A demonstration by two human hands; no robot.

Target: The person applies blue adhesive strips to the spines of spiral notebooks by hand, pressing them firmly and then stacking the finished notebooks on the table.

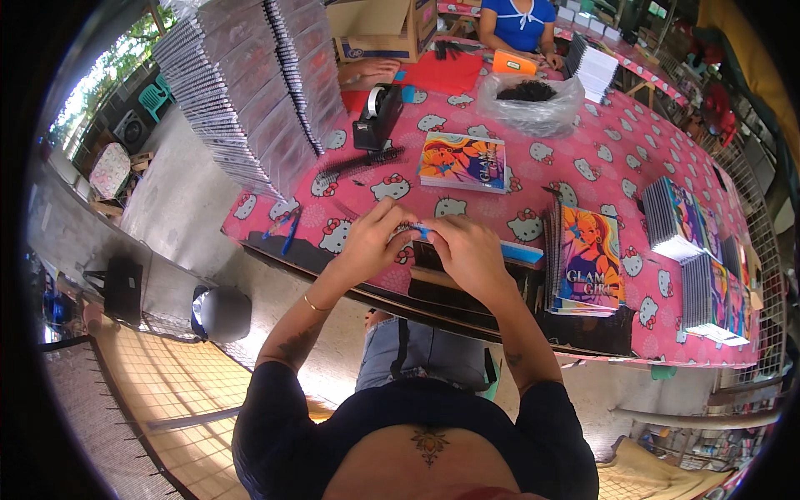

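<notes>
Near the table's front edge my left hand (pixel 379 236) and my right hand (pixel 468 252) meet, fingers closed in a pinch along the top edge of a notebook (pixel 522 252). Its blue edge shows to the right of my right hand; my fingers cover much of the rest. Between the fingertips is a narrow dark and blue strip, too small to make out fully. Just beyond lies a stack of notebooks with colourful illustrated covers (pixel 462 162). To the right of my right hand stands another stack, with dark spiral coils (pixel 585 260).
Tall stacks of spiral-bound books (pixel 242 92) rise at left. Nearby are a tape dispenser (pixel 379 117), a dark brush (pixel 362 164) and blue pens (pixel 289 231). A plastic bag of black coils (pixel 533 104) and more notebook stacks (pixel 673 218) stand farther off. A co-worker (pixel 517 29) sits across.
</notes>
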